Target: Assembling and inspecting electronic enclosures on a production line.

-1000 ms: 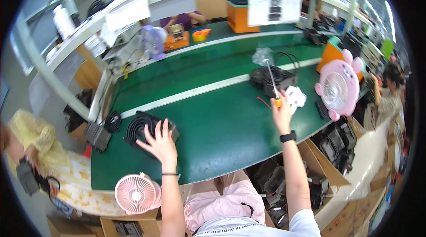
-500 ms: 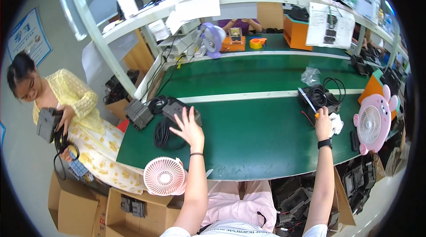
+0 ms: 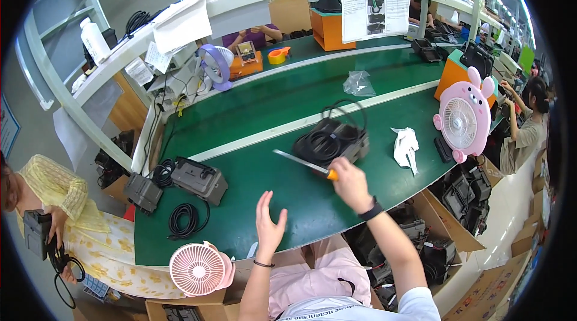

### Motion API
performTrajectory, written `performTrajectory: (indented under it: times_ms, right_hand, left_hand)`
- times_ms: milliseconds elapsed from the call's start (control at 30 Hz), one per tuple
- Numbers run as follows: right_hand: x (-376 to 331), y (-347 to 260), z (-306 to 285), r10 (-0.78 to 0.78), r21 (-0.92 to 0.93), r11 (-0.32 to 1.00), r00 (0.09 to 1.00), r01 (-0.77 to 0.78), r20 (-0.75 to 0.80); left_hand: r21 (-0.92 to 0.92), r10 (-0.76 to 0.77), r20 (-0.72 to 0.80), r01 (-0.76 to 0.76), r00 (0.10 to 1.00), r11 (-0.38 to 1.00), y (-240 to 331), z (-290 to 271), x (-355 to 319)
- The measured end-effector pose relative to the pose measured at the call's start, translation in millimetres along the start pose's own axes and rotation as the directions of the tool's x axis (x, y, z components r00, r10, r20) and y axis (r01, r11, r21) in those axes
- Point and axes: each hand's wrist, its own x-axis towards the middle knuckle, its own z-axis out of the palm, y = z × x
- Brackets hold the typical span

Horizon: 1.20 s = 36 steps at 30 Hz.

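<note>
My right hand [image 3: 351, 186] is closed around the orange handle of a screwdriver [image 3: 300, 163], its long metal shaft slanting up to the left. Just beyond that hand, a dark grey plastic box [image 3: 356, 143] lies on the green bench with a coiled black cable [image 3: 324, 140] on top; whether my fingers touch the box is unclear. My left hand [image 3: 268, 225] is held over the bench's near edge, fingers apart and holding nothing. Left of it sit another grey box [image 3: 199, 180] and a black cable coil [image 3: 184, 220].
A pink round fan [image 3: 199, 268] stands at the near left edge, a rabbit-shaped fan [image 3: 461, 119] at the right. White crumpled cloth [image 3: 406, 148] and a clear plastic bag [image 3: 359, 83] lie on the bench. A person in yellow [image 3: 54, 189] holds a grey box at left.
The cable-topped box has come leftward to mid-bench, away from the white cloth. My right hand has moved left with the screwdriver; my left hand has drawn back from the left grey box. The view has turned right.
</note>
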Motion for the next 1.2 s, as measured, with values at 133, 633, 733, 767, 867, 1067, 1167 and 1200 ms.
performTrajectory:
  times_ms: [133, 633, 733, 767, 867, 1067, 1167, 1200]
  right_hand:
    - [-36, -63, 6, 0.065, 0.224, 0.972, 0.997, -0.072, 0.037]
    - [-126, -95, -45, 0.644, 0.837, 0.521, 0.720, -0.167, -0.258]
    - [-119, -61, -50, 0.810, 0.846, 0.447, 0.532, -0.290, -0.245]
    - [-118, -52, -53, 0.828, 0.845, 0.375, 0.548, -0.382, -0.119]
    - [-112, -34, -51, 0.753, 0.749, 0.323, 0.637, -0.578, 0.166]
    - [-87, -13, -34, 0.515, 0.663, 0.370, 0.738, -0.651, 0.437]
    - [-79, -10, -23, 0.396, 0.726, 0.378, 0.809, -0.575, 0.434]
    - [-80, -11, -22, 0.405, 0.737, 0.331, 0.794, -0.590, 0.454]
  left_hand:
    - [-0.634, -0.370, 0.247, 0.438, 0.896, 0.637, 13, 7, -35]
    - [-0.639, -0.306, 0.228, 0.379, 0.925, 0.669, 24, -2, -57]
    - [-0.621, -0.327, 0.248, 0.408, 0.912, 0.669, 22, -5, -58]
    - [-0.614, -0.308, 0.252, 0.397, 0.918, 0.682, 22, -5, -58]
    - [-0.624, -0.285, 0.209, 0.352, 0.935, 0.698, 26, -5, -58]
    - [-0.468, -0.101, 0.144, 0.158, 0.984, 0.869, 30, -12, -53]
    - [-0.567, -0.105, 0.140, 0.166, 0.985, 0.807, 31, -15, -55]
    - [-0.627, -0.100, 0.131, 0.161, 0.986, 0.763, 31, -15, -55]
